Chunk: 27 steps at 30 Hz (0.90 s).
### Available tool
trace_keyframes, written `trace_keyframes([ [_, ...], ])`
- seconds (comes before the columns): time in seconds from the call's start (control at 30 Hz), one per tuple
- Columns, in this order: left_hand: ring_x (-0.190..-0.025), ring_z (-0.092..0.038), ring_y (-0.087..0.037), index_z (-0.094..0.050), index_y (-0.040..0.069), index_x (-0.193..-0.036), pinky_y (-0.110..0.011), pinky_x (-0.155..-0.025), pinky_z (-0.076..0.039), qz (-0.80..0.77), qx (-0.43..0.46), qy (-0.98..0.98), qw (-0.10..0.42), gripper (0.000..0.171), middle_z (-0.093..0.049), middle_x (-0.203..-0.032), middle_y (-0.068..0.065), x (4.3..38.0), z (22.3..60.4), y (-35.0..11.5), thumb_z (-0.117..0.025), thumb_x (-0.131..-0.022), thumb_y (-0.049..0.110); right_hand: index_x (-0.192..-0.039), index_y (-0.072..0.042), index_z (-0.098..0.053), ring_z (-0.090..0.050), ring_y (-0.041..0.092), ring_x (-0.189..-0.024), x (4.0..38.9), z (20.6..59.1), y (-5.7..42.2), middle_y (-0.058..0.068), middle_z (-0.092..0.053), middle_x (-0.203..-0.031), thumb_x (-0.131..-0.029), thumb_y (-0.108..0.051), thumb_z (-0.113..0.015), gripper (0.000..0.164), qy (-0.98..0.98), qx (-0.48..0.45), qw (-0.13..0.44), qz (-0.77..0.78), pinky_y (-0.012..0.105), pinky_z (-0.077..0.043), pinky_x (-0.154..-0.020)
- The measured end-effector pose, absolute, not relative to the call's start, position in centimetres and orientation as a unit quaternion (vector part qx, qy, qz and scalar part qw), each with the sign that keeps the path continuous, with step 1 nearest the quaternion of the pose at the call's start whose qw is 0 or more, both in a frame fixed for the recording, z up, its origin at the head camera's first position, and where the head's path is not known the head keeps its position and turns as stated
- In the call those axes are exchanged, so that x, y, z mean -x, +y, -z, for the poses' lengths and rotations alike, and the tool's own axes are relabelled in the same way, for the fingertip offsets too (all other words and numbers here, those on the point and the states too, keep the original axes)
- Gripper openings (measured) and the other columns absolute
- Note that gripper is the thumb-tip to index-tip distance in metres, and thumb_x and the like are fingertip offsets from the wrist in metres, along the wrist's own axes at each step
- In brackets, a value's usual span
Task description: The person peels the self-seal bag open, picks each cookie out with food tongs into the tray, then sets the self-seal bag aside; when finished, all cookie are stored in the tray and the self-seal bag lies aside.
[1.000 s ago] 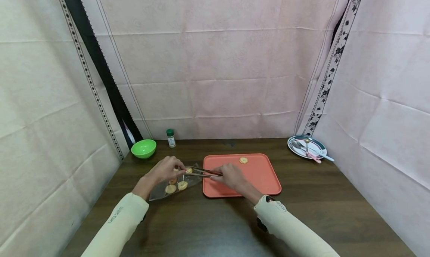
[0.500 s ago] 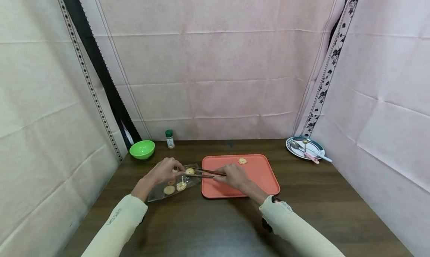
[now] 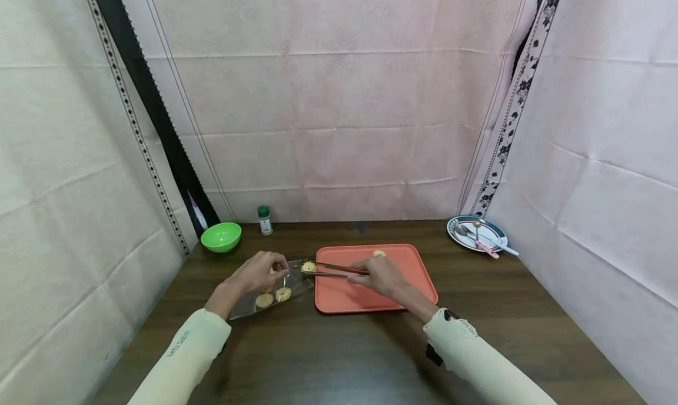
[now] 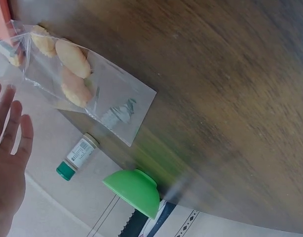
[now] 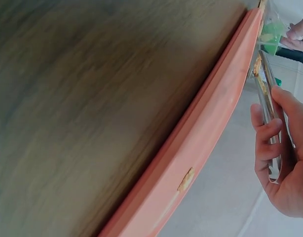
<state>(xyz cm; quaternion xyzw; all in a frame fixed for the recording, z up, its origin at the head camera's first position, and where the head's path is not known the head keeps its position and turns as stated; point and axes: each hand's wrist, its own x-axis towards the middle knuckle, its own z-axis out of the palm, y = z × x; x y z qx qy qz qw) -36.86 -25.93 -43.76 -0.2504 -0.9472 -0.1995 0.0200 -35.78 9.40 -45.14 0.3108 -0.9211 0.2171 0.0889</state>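
My left hand (image 3: 262, 269) pinches the upper edge of a clear plastic bag (image 3: 245, 306) lying left of the tray. Several round pale cookies (image 3: 264, 300) show through the plastic, also in the left wrist view. My right hand (image 3: 385, 276) grips metal tongs (image 3: 339, 268), fingers curled round their arms. At the tips of the tongs is a cookie (image 3: 309, 266), by the bag's mouth and near the tray's left edge. The right wrist view shows this cookie (image 5: 258, 66) between the tong arms. Another cookie (image 3: 379, 253) rests on the pink tray (image 3: 408, 281), partly behind my right hand.
At the back left stand a green bowl (image 3: 221, 237) and a small green-capped bottle (image 3: 265, 220). A plate (image 3: 458, 221) with cutlery, one piece pink-handled, sits at the back right. Pale cloth (image 3: 344, 128) hangs around the wooden table (image 3: 296, 358).
My right hand and the tongs have moved right, away from the left hand, drawing a cookie toward the tray. My left hand stays at the bag. The view shifts slightly.
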Motion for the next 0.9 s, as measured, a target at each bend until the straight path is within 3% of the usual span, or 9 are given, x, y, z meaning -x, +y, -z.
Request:
trace_keyframes([
  [0.17, -0.067, -0.060, -0.011, -0.069, 0.015, -0.102, -0.033, -0.065, -0.052, 0.245, 0.226, -0.943, -0.018, 0.005, -0.065, -0.095, 0.000, 36.5, 44.0, -25.9, -0.065, -0.104, 0.017, -0.125, -0.020, -0.077, -0.030, 0.004, -0.045, 35.9, 45.0, 10.3, -0.010, -0.073, -0.079, -0.099, -0.040, -0.072, 0.033, -0.923, -0.300, 0.091, -0.225, 0.024, -0.026, -0.045],
  [0.37, -0.058, -0.058, -0.012, -0.067, 0.011, -0.106, -0.032, -0.061, -0.051, 0.264, 0.228, -0.937, -0.023, 0.005, -0.065, -0.097, -0.002, 36.5, 44.2, -25.8, -0.064, -0.104, 0.015, -0.125, -0.019, -0.077, -0.032, 0.005, -0.048, 36.1, 44.7, 11.5, -0.010, -0.058, -0.073, -0.098, -0.037, -0.074, 0.033, -0.922, -0.294, 0.100, -0.229, 0.024, -0.027, -0.047],
  [0.53, -0.069, -0.061, -0.016, -0.067, 0.010, -0.106, -0.033, -0.066, -0.052, 0.266, 0.237, -0.934, -0.020, 0.006, -0.065, -0.097, -0.001, 36.5, 44.2, -25.9, -0.066, -0.103, 0.015, -0.120, -0.015, -0.079, -0.034, 0.002, -0.047, 36.3, 44.3, 12.6, -0.010, -0.066, -0.075, -0.098, -0.033, -0.075, 0.029, -0.916, -0.303, 0.113, -0.236, 0.023, -0.029, -0.048],
  [0.63, -0.079, -0.062, -0.019, -0.068, 0.010, -0.105, -0.035, -0.071, -0.053, 0.264, 0.244, -0.933, -0.016, 0.007, -0.066, -0.097, -0.001, 36.5, 44.3, -26.1, -0.068, -0.103, 0.017, -0.118, -0.014, -0.080, -0.035, 0.002, -0.047, 36.3, 43.9, 13.4, -0.003, -0.074, -0.081, -0.097, -0.033, -0.076, 0.029, -0.918, -0.301, 0.134, -0.220, 0.024, -0.030, -0.049],
  [0.77, -0.085, -0.063, -0.021, -0.069, 0.011, -0.105, -0.035, -0.075, -0.055, 0.262, 0.248, -0.933, -0.014, 0.007, -0.067, -0.097, 0.001, 36.7, 44.4, -26.2, -0.069, -0.102, 0.018, -0.124, -0.020, -0.078, -0.039, 0.003, -0.050, 36.5, 43.5, 14.7, 0.001, -0.079, -0.099, -0.096, -0.040, -0.075, 0.034, -0.931, -0.269, 0.129, -0.209, 0.026, -0.031, -0.049],
  [0.9, -0.087, -0.064, -0.020, -0.069, 0.011, -0.104, -0.036, -0.078, -0.056, 0.262, 0.252, -0.932, -0.013, 0.007, -0.068, -0.096, 0.001, 36.7, 44.3, -26.2, -0.069, -0.102, 0.018, -0.128, -0.024, -0.076, -0.043, 0.005, -0.052, 36.9, 43.3, 16.2, -0.001, -0.079, -0.097, -0.097, -0.042, -0.074, 0.036, -0.939, -0.246, 0.110, -0.213, 0.029, -0.035, -0.049],
])
